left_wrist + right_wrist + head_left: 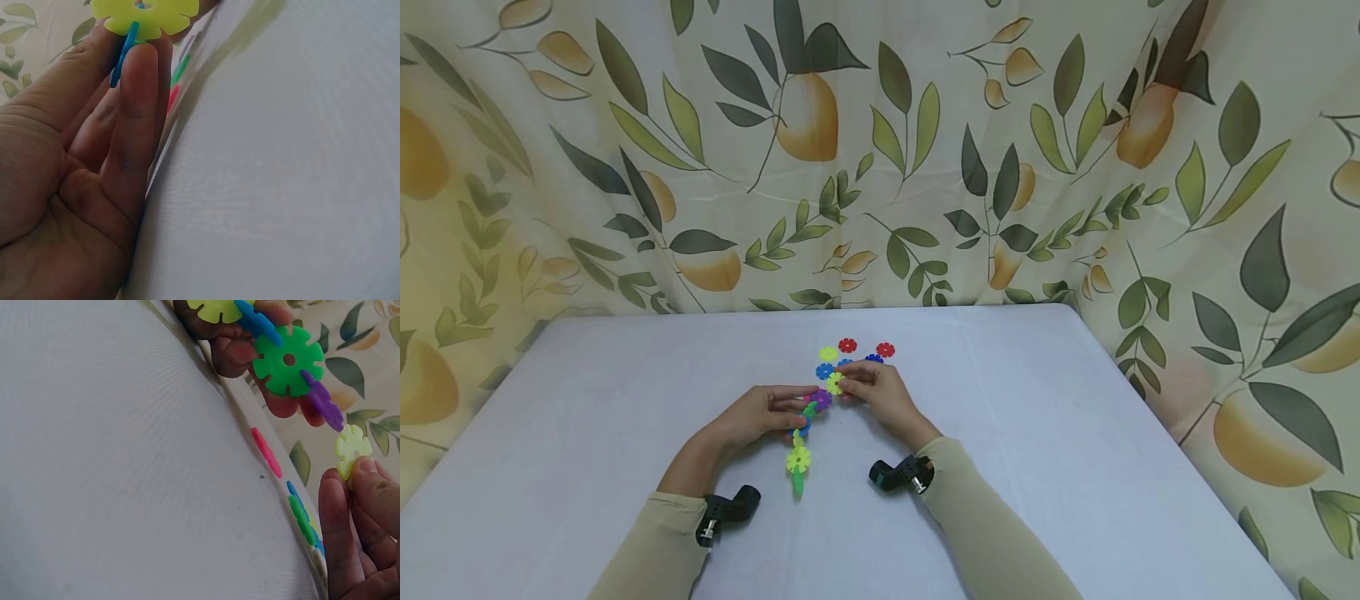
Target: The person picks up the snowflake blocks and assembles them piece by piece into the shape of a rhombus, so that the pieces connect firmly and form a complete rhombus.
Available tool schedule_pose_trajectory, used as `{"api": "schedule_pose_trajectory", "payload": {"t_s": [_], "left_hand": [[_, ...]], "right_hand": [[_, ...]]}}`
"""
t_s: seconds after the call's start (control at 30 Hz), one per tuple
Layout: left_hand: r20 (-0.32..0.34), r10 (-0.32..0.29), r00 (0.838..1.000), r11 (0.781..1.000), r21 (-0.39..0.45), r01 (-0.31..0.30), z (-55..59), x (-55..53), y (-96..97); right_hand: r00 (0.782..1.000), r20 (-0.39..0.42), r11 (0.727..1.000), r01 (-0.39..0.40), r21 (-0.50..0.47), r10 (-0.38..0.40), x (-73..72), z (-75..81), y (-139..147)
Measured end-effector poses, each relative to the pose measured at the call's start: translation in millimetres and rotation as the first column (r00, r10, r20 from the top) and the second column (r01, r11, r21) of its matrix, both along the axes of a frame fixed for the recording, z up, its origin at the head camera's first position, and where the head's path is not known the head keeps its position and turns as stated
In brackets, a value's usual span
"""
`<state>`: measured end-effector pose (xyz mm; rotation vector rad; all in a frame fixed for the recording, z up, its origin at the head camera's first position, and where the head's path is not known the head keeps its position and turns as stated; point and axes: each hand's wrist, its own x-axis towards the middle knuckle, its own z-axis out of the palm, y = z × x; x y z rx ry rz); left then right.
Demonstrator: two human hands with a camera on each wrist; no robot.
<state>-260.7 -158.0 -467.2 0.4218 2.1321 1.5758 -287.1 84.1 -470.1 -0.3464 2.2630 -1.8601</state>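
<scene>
My left hand (pixel 767 412) grips a chain of slotted flower-shaped plastic discs. The chain's yellow disc (pixel 799 459) and an end green disc (pixel 798 485) hang toward the front. In the right wrist view its blue disc (pixel 259 322), green disc (pixel 289 359) and purple disc (pixel 322 401) interlock at angles. Between thumb and fingers, my right hand (pixel 880 396) pinches a loose yellow disc (pixel 354 447) at the purple disc's edge. Whether their slots are joined, I cannot tell. The left wrist view shows a yellow disc (pixel 147 15) and blue disc (pixel 124 56) at my left fingertips.
Several loose discs lie beyond my hands on the white-covered table (pixel 1037 400), among them a red disc (pixel 847 345), another red disc (pixel 885 350) and a blue disc (pixel 824 371). A pink disc (pixel 267 452) lies below the chain. Behind the table hangs a leaf-and-fruit patterned curtain (pixel 880 208).
</scene>
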Motion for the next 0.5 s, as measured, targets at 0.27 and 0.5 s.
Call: {"api": "schedule_pose_trajectory", "payload": {"t_s": [0.27, 0.5], "left_hand": [[-0.001, 0.0, 1.0, 1.0, -0.004, 0.0, 0.0, 0.1, 0.5], [-0.001, 0.01, 1.0, 0.999, -0.036, -0.01, 1.5, -0.2, 0.8]], "right_hand": [[1.0, -0.006, 1.0, -0.002, -0.001, 0.002, 1.5, -0.3, -0.3], [1.0, -0.012, 1.0, -0.017, 0.003, 0.017, 3.2, 2.9, -1.5]]}}
